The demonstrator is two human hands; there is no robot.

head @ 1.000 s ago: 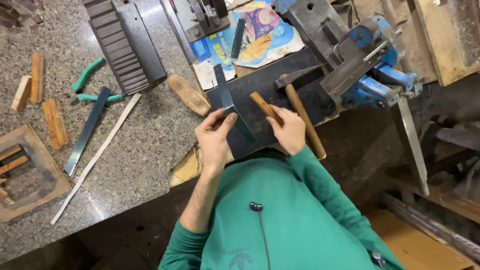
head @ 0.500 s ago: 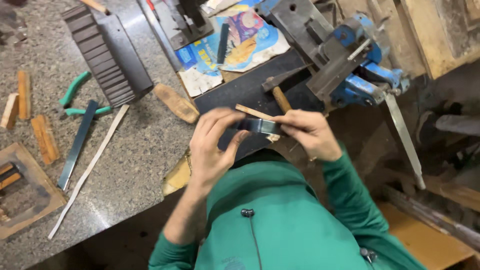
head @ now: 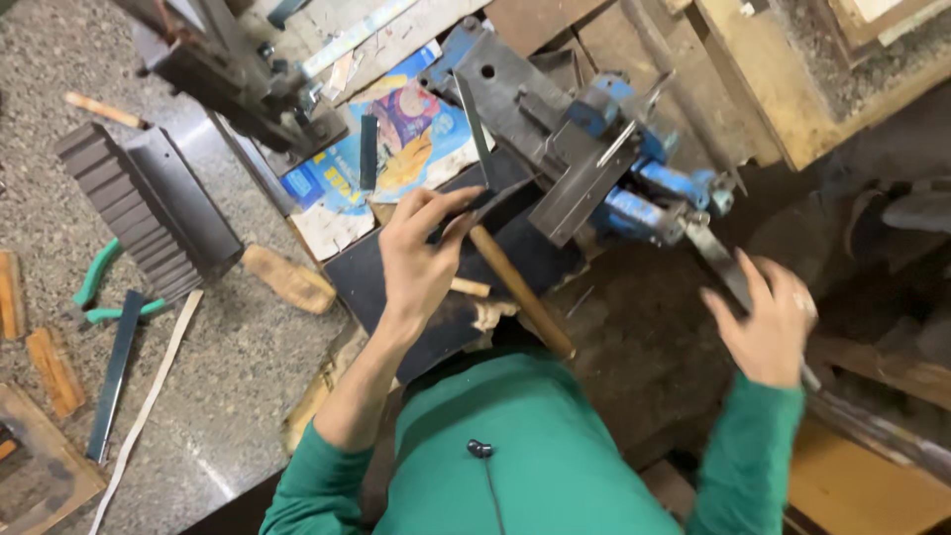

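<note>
Your left hand (head: 421, 253) now pinches dark metal strip (head: 474, 208), tip fed toward blue bench vise (head: 594, 173) at 1 o'clock. Half second ago both hands held strip at chest. Your right hand (head: 763, 322) released, fingers spread, reaching vise handle bar (head: 728, 272) at 3 o'clock. Wooden-handled hammer (head: 520, 292) lies on worktop (head: 238, 347). Judgement: clamping stage starting.

The thin dark metal strip (head: 474, 203) is pinched at its near end by the left hand (head: 421, 253); its far end lies at the blue vise (head: 594, 163) (on the bench edge). The vise handle (head: 728, 272) slants beside the right hand (head: 768, 322).
</note>
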